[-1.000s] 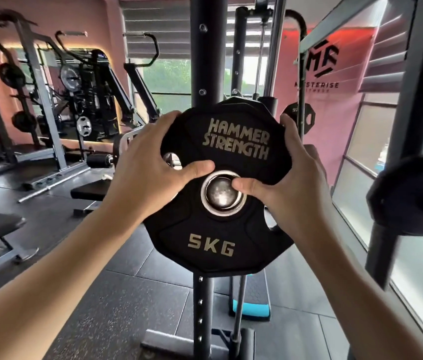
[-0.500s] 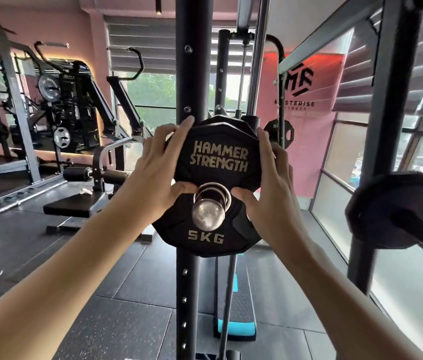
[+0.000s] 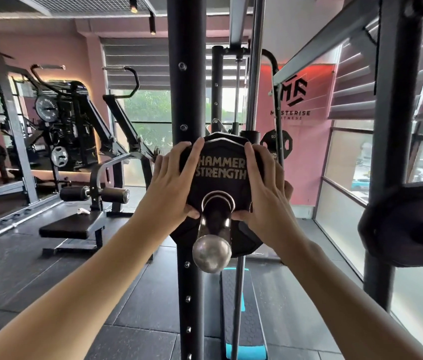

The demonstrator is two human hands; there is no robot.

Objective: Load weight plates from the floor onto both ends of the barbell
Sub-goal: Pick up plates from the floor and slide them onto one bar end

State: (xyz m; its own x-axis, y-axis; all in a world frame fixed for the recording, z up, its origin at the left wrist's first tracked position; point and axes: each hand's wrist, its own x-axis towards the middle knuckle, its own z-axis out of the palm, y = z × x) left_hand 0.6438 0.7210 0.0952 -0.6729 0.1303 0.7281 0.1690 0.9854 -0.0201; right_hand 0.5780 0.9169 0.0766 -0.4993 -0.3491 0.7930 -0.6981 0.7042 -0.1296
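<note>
Both hands, left hand [image 3: 172,187] and right hand [image 3: 262,189], press flat, fingers extended, on the Hammer Strength plate [image 3: 220,183] at frame centre. Rigid, fairly heavy; push beside the barbell sleeve [image 3: 214,229].

- Your left hand [image 3: 172,185] and right hand [image 3: 265,188] cover both sides of the weight plate [image 3: 220,183]; the lettering's outer edges are masked.
- The barbell sleeve [image 3: 214,235] hides the plate's lower face.
- A second plate [image 3: 407,224] at right is blurred and cut off by the frame edge.
- Your forearms run out of frame below.
</note>
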